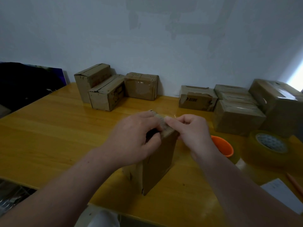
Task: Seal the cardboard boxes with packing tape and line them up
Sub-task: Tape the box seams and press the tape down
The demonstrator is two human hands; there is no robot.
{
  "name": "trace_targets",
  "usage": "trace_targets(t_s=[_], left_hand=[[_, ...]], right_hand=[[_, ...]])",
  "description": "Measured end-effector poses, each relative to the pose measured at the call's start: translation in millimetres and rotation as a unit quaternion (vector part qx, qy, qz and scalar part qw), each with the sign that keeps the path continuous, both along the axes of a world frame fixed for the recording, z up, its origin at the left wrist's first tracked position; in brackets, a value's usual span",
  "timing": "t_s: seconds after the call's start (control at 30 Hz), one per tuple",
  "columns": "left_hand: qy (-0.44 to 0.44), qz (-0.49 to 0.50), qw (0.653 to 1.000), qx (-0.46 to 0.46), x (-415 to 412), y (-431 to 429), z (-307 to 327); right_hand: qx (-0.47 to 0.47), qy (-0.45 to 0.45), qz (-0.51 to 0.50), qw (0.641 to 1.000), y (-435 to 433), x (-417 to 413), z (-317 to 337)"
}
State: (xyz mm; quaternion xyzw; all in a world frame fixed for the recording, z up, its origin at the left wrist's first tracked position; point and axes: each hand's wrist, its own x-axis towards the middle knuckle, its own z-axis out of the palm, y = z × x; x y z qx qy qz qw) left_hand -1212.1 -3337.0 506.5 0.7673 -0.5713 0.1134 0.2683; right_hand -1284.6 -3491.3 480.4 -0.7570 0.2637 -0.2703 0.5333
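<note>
Cardboard at far left first: left cluster of boxes (106,89) parked at the back of the tabletop (49,128) against the wall (147,38), flaps ragged and, by the look of them, not taped yet, so probably set apart as the waiting pile. Nearer, at centre, left hand (131,136) curled round the top end of the upright box (157,164); grips it, apparently to steady it and hold the flaps shut. Stands on end near the front edge of the tabletop, presumably to bring the end being sealed up to working height. Across that top end, strip of clear tape (161,119), glinting, partly laid. Right hand (195,133) just beside the left, fingers curled, thumb and forefinger pinching the strip at the box's top edge, likely to pull it taut and fold it down the side. Further right, right cluster of boxes (229,104), shiny with tape, pressed close together by the wall, seemingly the finished lot. In front of those, orange cup (223,145) and tape roll (268,148), lying flat within easy reach of the right hand. Sheet of paper (282,192) at the near right corner.
</note>
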Motion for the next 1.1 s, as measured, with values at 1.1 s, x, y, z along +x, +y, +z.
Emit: trace_targets(t_s=[1.1], left_hand=[[0.184,0.039,0.960,0.206,42.8,2.4,15.9]], right_hand=[[-0.241,0.071,-0.092,0.964,9.1,32.7,28.9]])
